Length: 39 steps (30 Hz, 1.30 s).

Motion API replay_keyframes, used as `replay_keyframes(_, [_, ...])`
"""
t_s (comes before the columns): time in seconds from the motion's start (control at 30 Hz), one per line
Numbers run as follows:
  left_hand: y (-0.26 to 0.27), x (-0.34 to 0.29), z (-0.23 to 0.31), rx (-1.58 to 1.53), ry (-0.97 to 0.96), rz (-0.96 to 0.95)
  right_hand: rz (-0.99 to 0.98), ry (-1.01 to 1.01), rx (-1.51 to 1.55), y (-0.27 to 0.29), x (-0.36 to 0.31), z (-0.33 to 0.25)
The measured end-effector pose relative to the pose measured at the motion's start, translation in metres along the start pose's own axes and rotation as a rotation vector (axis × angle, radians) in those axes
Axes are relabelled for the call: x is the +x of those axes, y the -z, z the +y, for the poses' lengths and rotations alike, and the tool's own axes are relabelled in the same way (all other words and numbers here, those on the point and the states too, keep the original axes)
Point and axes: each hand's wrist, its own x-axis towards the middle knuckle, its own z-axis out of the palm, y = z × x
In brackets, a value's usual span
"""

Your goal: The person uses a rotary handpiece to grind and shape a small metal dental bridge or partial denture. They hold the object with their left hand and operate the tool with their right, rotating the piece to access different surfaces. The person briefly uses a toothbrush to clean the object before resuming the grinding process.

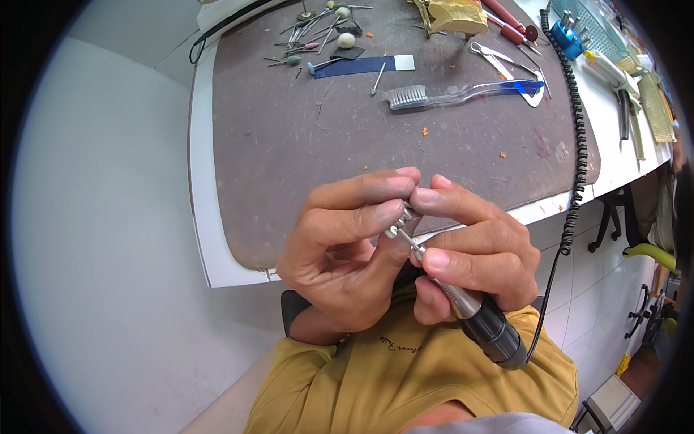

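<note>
My left hand (347,249) pinches a small shiny metal piece (402,219) between its fingertips, which hide much of it. In my right hand (481,249) is a rotary handpiece (473,311), gripped near its silver front end, its black rear part pointing toward my body. A thin bit (407,237) runs from the handpiece up to the metal piece; whether it touches cannot be made out. The right index fingertip rests close against the left fingertips. Both hands are held just in front of the table's near edge.
Loose rotary bits (311,36) lie at the far left of the brown mat (303,159). A clear toothbrush (463,92) lies beyond my hands, near a blue strip (354,67). A coiled black cord (580,145) hangs over the right edge. A yellow cast (455,16) sits at the back.
</note>
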Motion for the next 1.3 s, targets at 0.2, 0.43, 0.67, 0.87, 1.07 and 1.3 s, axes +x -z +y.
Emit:
replay_keyframes(0.2, [0.0016,-0.0005,-0.0010,0.004,-0.002,-0.015,-0.013,-0.010,-0.013,0.0004,-0.0017,0.0004])
replay_keyframes(0.43, [0.0033,0.0014,-0.0029,0.017,-0.029,-0.043,-0.057,-0.005,-0.056,0.0036,-0.0044,0.0003])
replay_keyframes(0.67, [0.0034,0.0003,-0.0027,0.008,-0.020,-0.023,-0.052,0.027,-0.043,0.0013,-0.0052,0.0034])
replay_keyframes(0.87, [0.0047,0.0008,-0.0031,0.035,-0.028,-0.030,-0.064,0.031,-0.050,0.0028,-0.0045,0.0034])
replay_keyframes(1.07, [0.0040,0.0009,-0.0019,0.016,-0.015,-0.018,-0.049,0.056,-0.051,0.0012,-0.0047,0.0058])
replay_keyframes(1.3, [0.0037,0.0009,-0.0026,0.019,-0.023,-0.017,-0.044,0.036,-0.054,0.0008,-0.0043,0.0042])
